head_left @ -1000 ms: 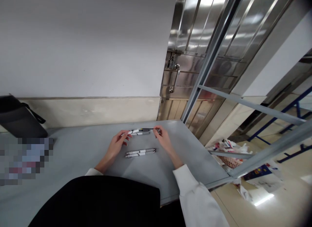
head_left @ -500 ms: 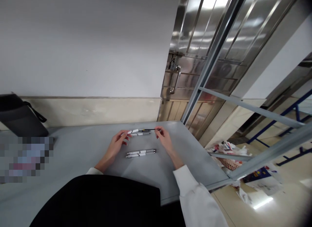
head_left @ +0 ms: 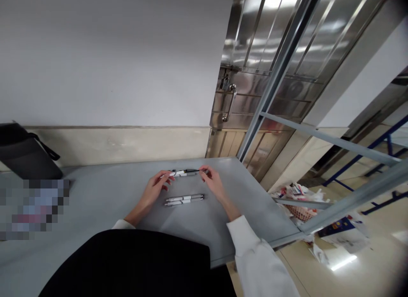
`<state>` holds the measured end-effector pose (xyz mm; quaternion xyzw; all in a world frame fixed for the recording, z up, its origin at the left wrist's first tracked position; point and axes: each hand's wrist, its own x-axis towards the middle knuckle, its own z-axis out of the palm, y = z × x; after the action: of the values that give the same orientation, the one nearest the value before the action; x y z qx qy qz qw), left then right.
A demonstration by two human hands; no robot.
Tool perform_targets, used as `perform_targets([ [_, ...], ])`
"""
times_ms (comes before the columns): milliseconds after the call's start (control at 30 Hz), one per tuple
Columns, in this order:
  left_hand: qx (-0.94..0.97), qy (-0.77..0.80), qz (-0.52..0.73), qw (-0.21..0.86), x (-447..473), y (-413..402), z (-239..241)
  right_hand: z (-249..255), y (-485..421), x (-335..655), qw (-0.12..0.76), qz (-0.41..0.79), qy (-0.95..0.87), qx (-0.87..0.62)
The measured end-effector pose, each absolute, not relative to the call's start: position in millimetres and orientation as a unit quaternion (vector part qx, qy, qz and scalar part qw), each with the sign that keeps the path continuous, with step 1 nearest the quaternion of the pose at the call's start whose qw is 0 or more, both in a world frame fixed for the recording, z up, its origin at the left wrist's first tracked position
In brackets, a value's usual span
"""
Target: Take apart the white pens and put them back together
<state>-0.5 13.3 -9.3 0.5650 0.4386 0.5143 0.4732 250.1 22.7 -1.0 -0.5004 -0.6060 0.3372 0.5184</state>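
Both hands meet over a pen near the back of the table. My left hand (head_left: 157,185) is closed, its thumb and fingers pinching a white pen barrel (head_left: 177,174). From the right end of that barrel runs a thin dark pen refill (head_left: 192,171), whose far end is pinched by my right hand (head_left: 211,178). Another pen lies just behind the barrel, partly covered by it and by my fingers. Closer to me, two white-and-grey pens (head_left: 184,200) rest side by side on the grey tabletop (head_left: 188,229).
A dark grey case (head_left: 30,152) with a strap stands at the left against the wall. Beside it is a blurred-out patch (head_left: 38,207). A metal frame post (head_left: 270,90) rises at the table's right corner. Bags and a basket (head_left: 299,212) sit beyond the right edge.
My right hand has moved slightly left, bringing the refill closer to the white barrel, so less of it shows between my hands. The two nearer pens have stayed put.
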Motion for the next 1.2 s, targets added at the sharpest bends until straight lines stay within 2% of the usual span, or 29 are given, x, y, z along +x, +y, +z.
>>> perform_targets([
  [333, 0.618, 0.421, 0.472, 0.467, 2, 13, -11, -8, 20, 240, 0.484, 0.360, -0.660, -0.449],
  [533, 0.615, 0.426, 0.477, 0.462, -1, 14, -12, -15, 30, 240, 0.519, 0.418, -0.565, -0.487],
  [767, 0.585, 0.447, 0.498, 0.458, -4, 17, -12, -7, 29, 252, 0.592, 0.341, -0.557, -0.473],
  [1200, 0.597, 0.438, 0.490, 0.461, -3, 15, -11, -4, 24, 249, 0.569, 0.350, -0.574, -0.473],
])
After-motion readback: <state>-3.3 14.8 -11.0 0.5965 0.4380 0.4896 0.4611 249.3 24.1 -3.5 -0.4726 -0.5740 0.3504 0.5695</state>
